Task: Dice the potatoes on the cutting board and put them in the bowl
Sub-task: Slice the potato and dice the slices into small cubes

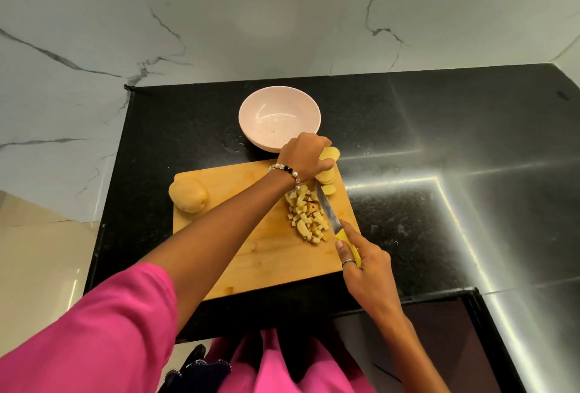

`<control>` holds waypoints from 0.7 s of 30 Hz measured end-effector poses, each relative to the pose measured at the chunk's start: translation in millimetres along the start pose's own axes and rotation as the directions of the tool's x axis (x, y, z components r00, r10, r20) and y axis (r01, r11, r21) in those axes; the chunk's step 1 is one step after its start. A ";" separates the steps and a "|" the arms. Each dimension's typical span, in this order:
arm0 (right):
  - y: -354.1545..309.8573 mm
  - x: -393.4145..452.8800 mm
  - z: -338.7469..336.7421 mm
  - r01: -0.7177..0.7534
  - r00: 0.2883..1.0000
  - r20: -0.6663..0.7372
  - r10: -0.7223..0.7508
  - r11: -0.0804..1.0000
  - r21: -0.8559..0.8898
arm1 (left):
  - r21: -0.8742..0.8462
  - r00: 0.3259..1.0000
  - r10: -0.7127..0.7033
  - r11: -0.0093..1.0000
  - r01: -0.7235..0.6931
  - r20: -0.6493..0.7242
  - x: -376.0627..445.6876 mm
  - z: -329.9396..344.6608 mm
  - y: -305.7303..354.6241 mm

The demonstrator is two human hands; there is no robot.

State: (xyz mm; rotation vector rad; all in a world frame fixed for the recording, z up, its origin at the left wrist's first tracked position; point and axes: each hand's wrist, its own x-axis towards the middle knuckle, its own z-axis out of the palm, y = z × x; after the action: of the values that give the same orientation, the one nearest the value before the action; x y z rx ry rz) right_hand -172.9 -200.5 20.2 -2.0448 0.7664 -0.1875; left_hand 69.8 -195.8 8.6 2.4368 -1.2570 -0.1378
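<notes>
We see a wooden cutting board (251, 254) lying on the black table (408, 129). Our left hand (303, 157) reaches across to the board's far right corner, its fingers curled around a stack of potato slices (329, 154), with more slices (326, 177) lying flat just below it. Our right hand (364, 264) grips the yellow handle of a knife (328, 210), forefinger laid along the top, the blade pointing away toward the slices. Just left of the blade sits a heap of diced potato (306, 217) on the board. A whole potato (188, 195) rests on the board's far left corner, overhanging the edge. A pale pink bowl (279, 119) stands on the table just beyond the board, with no potato in it.
</notes>
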 end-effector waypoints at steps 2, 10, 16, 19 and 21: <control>-0.7 1.1 0.7 0.001 1.000 0.003 -0.001 1.000 -0.007 | -0.153 0.998 0.024 0.988 -0.032 -0.054 -9.0 -8.1 -0.8; -3.4 0.6 15.2 0.063 0.998 0.005 -0.063 0.998 -0.025 | -0.272 0.921 -0.315 0.929 0.250 -0.230 -110.3 -31.5 -28.3; -20.6 -3.5 38.3 0.171 0.984 0.076 -0.160 0.971 -0.170 | -0.063 0.846 -0.518 0.855 0.514 -0.126 -168.8 -11.3 -30.2; -31.0 -6.4 51.6 0.216 0.973 0.136 -0.186 0.939 -0.268 | -0.009 0.844 -0.522 0.851 0.525 -0.121 -176.6 -8.3 -29.4; -36.6 -7.1 60.3 0.217 0.972 0.163 -0.169 0.915 -0.340 | -0.031 0.854 -0.513 0.858 0.513 -0.084 -178.9 -10.9 -32.4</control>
State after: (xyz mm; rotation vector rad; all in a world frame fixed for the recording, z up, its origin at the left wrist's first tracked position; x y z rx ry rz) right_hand -137.5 -139.2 16.5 -2.4535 0.5433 -0.0239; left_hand -8.6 -32.5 -10.2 2.6814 -0.5349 -0.1746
